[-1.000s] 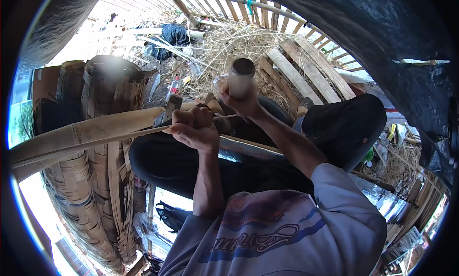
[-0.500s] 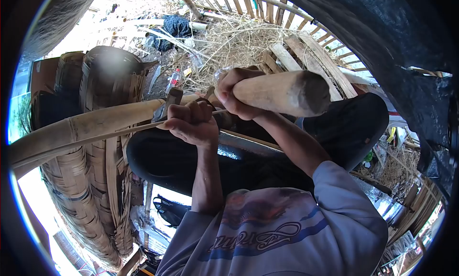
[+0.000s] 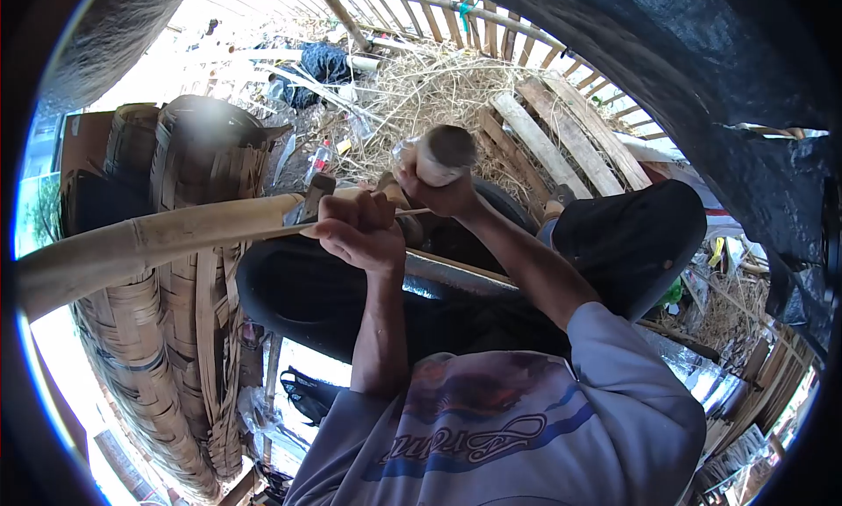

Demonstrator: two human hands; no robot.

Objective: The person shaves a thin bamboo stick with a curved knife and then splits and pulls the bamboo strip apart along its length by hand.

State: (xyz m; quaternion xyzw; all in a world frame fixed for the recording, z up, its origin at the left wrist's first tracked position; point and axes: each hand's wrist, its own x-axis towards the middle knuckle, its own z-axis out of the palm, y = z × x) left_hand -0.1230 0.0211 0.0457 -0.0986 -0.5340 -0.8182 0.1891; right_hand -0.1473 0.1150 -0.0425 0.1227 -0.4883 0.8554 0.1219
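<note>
My right hand [image 3: 443, 190] is closed around a thick pale wooden mallet [image 3: 445, 155], its blunt round end tilted up toward me. My left hand [image 3: 360, 230], to its left, makes a fist on a thin bamboo strip [image 3: 412, 212] that sticks out on both sides of the fingers. Just behind that fist a narrow, dark, flat-ended piece [image 3: 317, 190] stands up; I cannot tell whether it is wood or metal. A thick bamboo pole [image 3: 175, 234] comes in from the left edge and ends near my left hand, where the hand hides part of it.
Tall woven bamboo baskets [image 3: 132, 331] stand at the left. Beyond my crossed legs lie straw [image 3: 438, 76], a plastic bottle [image 3: 322, 155] and wooden planks [image 3: 544, 146]. A slatted bamboo fence [image 3: 491, 32] closes the back, and dark sheeting [image 3: 702, 67] hangs at the right.
My right hand has swung the mallet from pointing right to more upright, its end now up and to the left. My left hand has barely moved and keeps its grip.
</note>
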